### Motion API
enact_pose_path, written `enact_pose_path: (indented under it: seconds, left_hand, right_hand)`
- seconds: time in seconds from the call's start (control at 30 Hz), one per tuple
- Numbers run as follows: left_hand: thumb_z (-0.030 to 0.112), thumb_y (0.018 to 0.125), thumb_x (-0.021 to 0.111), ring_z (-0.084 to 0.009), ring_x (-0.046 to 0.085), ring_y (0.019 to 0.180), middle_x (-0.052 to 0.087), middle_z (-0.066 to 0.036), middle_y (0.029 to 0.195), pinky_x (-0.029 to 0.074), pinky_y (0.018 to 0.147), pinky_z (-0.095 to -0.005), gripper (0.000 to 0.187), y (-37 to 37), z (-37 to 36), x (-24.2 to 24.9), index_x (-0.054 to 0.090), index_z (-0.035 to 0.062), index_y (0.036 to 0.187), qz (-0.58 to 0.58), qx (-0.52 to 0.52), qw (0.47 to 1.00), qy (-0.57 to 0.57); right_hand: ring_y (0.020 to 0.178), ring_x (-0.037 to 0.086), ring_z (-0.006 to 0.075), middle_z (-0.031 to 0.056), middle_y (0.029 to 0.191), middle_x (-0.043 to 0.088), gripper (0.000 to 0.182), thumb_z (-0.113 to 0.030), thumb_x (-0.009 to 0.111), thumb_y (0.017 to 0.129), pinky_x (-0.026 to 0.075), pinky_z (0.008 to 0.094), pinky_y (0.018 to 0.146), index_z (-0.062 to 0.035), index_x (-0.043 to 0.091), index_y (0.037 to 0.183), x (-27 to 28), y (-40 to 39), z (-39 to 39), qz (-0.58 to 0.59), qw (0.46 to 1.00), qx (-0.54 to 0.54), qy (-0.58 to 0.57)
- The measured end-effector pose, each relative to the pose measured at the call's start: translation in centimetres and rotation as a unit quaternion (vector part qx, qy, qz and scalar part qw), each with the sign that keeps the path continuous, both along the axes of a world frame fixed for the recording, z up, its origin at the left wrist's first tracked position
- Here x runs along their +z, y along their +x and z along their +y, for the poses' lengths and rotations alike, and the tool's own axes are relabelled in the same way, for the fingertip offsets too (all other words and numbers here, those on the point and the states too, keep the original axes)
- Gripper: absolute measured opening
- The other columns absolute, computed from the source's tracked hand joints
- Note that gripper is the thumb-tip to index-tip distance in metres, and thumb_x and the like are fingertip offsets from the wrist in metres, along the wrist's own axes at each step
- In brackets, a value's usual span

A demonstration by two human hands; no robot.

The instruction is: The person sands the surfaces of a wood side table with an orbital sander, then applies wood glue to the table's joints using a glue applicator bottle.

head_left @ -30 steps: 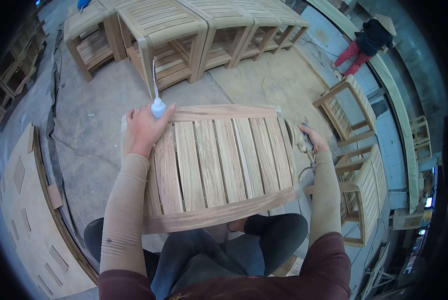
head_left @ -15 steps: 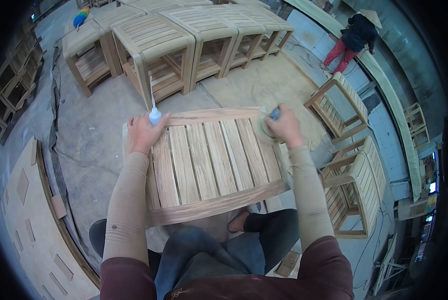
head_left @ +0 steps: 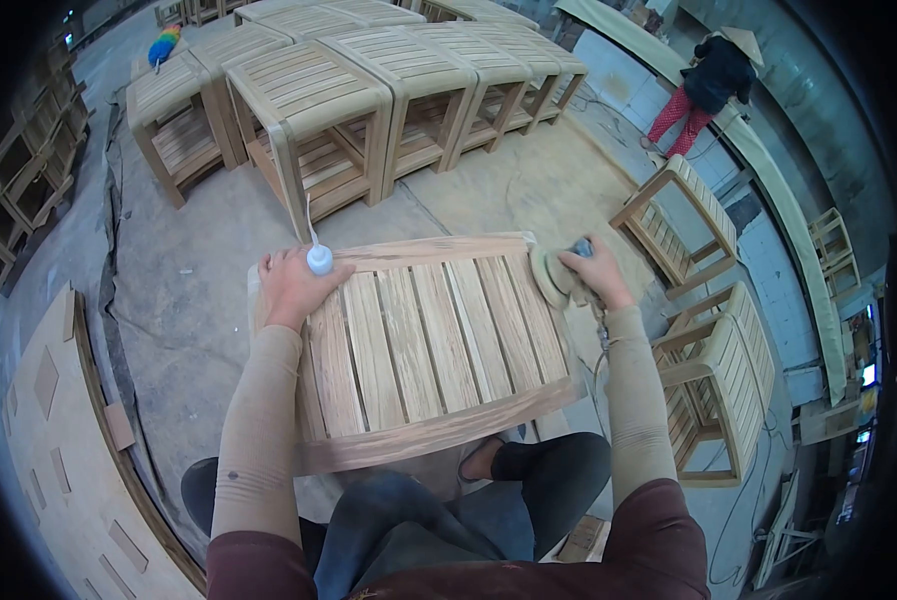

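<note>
A slatted wooden stool [head_left: 433,340] lies before my knees, its top facing up. At its far left corner, my left hand [head_left: 293,287] is wrapped round a small white bottle [head_left: 319,259] with a long thin nozzle pointing up. My right hand [head_left: 595,272] grips a round sander [head_left: 552,276] at the far right corner; its disc is tilted against the edge of the wood. A hose or cord runs down from the sander beside my right wrist.
Slatted stools [head_left: 308,85] stand in rows ahead. Two more [head_left: 718,360] lie on the right. A board with wooden pieces [head_left: 78,450] is at the left. A person in a conical hat [head_left: 708,85] is at the far right.
The sander in my right hand has moved slightly right and tilted outward at the corner. The stool top and my left hand with the bottle appear a little lower in view.
</note>
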State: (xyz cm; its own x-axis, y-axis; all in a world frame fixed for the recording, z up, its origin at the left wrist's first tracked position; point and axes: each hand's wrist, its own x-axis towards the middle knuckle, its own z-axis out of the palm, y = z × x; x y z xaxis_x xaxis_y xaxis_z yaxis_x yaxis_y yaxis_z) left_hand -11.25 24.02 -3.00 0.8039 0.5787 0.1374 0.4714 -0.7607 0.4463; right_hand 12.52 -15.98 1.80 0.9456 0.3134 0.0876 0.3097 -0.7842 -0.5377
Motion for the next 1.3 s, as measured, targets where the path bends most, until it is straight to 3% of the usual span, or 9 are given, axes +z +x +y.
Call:
enact_pose_path:
  seconds: [0.17, 0.3, 0.4, 0.53, 0.73, 1.07, 1.17, 1.23, 1.3]
  left_hand:
    - [0.064, 0.069, 0.067, -0.0265, 0.05, 0.118, 0.064, -0.012, 0.115, 0.02, 0.111, -0.0463, 0.07, 0.1, -0.3, 0.8, 0.068, 0.0091, 0.111, 0.011, 0.007, 1.0, -0.01]
    - [0.065, 0.068, 0.066, -0.0259, 0.051, 0.117, 0.065, -0.01, 0.114, 0.019, 0.111, -0.0475, 0.07, 0.1, -0.2, 0.7, 0.069, 0.0096, 0.111, 0.006, 0.007, 1.0, -0.008]
    - [0.066, 0.068, 0.066, -0.026, 0.052, 0.116, 0.065, -0.011, 0.114, 0.02, 0.111, -0.0475, 0.071, 0.1, -0.4, 0.7, 0.069, 0.0095, 0.111, 0.009, 0.008, 1.0, -0.005]
    - [0.066, 0.07, 0.065, -0.028, 0.051, 0.117, 0.064, -0.016, 0.112, 0.022, 0.11, -0.0458, 0.074, -0.1, -0.5, 0.9, 0.067, 0.0035, 0.109, 0.002, 0.001, 1.0, -0.004]
    - [0.065, 0.071, 0.064, -0.0272, 0.052, 0.116, 0.065, -0.014, 0.112, 0.021, 0.111, -0.0461, 0.069, -0.3, -0.2, 0.2, 0.068, 0.0062, 0.108, 0.0, 0.004, 1.0, -0.001]
    - [0.062, 0.072, 0.065, -0.0281, 0.055, 0.11, 0.066, -0.014, 0.105, 0.024, 0.109, -0.0456, 0.064, 0.0, 0.0, -0.4, 0.069, 0.006, 0.102, -0.02, 0.007, 1.0, 0.012]
    - [0.061, 0.072, 0.065, -0.0279, 0.056, 0.109, 0.067, -0.013, 0.104, 0.025, 0.108, -0.0459, 0.062, 0.2, -0.1, 0.1, 0.07, 0.007, 0.101, -0.01, 0.013, 1.0, 0.005]
    - [0.061, 0.072, 0.065, -0.0277, 0.056, 0.109, 0.067, -0.013, 0.104, 0.025, 0.108, -0.0461, 0.061, 0.2, -0.4, 0.4, 0.07, 0.0077, 0.1, 0.006, 0.014, 1.0, -0.006]
    - [0.06, 0.072, 0.065, -0.0275, 0.056, 0.11, 0.067, -0.013, 0.105, 0.025, 0.108, -0.0462, 0.059, 0.3, -0.4, 0.9, 0.071, 0.009, 0.1, 0.024, 0.013, 1.0, -0.01]
  right_hand:
    - [0.091, 0.06, 0.0142, 0.0055, 0.103, 0.064, 0.041, -0.028, 0.069, 0.083, 0.049, 0.0292, 0.079, -0.0023, 0.058, 0.114, -4.0, 1.1, -5.9, 0.331, 0.913, -0.061, 0.231]
    - [0.092, 0.059, 0.012, 0.0048, 0.104, 0.063, 0.043, -0.028, 0.069, 0.084, 0.048, 0.0275, 0.08, -0.003, 0.057, 0.117, -6.0, 0.5, -8.1, 0.366, 0.887, -0.07, 0.273]
    - [0.094, 0.06, 0.0151, 0.0055, 0.105, 0.064, 0.045, -0.028, 0.07, 0.083, 0.048, 0.0288, 0.083, -0.0009, 0.057, 0.116, -5.5, -0.1, -8.3, 0.356, 0.888, -0.073, 0.281]
    - [0.094, 0.063, 0.0265, 0.0177, 0.11, 0.063, 0.059, -0.032, 0.075, 0.074, 0.049, 0.0349, 0.084, 0.0025, 0.054, 0.117, 0.5, -2.5, -2.5, 0.075, 0.995, 0.011, 0.067]
    - [0.089, 0.061, 0.0442, 0.0262, 0.106, 0.056, 0.054, -0.032, 0.071, 0.071, 0.051, 0.0456, 0.079, -0.0077, 0.053, 0.116, 1.8, -9.5, 3.2, -0.115, 0.988, 0.02, -0.096]
    - [0.089, 0.063, 0.038, 0.024, 0.106, 0.06, 0.055, -0.033, 0.071, 0.074, 0.051, 0.0426, 0.078, -0.0016, 0.054, 0.116, 0.6, -3.9, -0.8, -0.092, 0.993, 0.045, -0.057]
    - [0.091, 0.065, 0.0262, 0.0165, 0.107, 0.065, 0.053, -0.032, 0.07, 0.079, 0.051, 0.0359, 0.08, 0.001, 0.055, 0.118, -0.7, -1.2, -3.8, 0.105, 0.991, -0.009, 0.077]
    - [0.093, 0.063, 0.0169, 0.0086, 0.105, 0.065, 0.047, -0.03, 0.069, 0.084, 0.05, 0.0306, 0.081, -0.0006, 0.057, 0.119, -3.5, 0.2, -6.5, 0.325, 0.913, -0.084, 0.232]
    - [0.093, 0.062, 0.0163, 0.0081, 0.106, 0.065, 0.046, -0.029, 0.069, 0.085, 0.05, 0.0302, 0.081, -0.0012, 0.057, 0.119, -5.7, -0.2, -8.3, 0.374, 0.885, -0.105, 0.256]
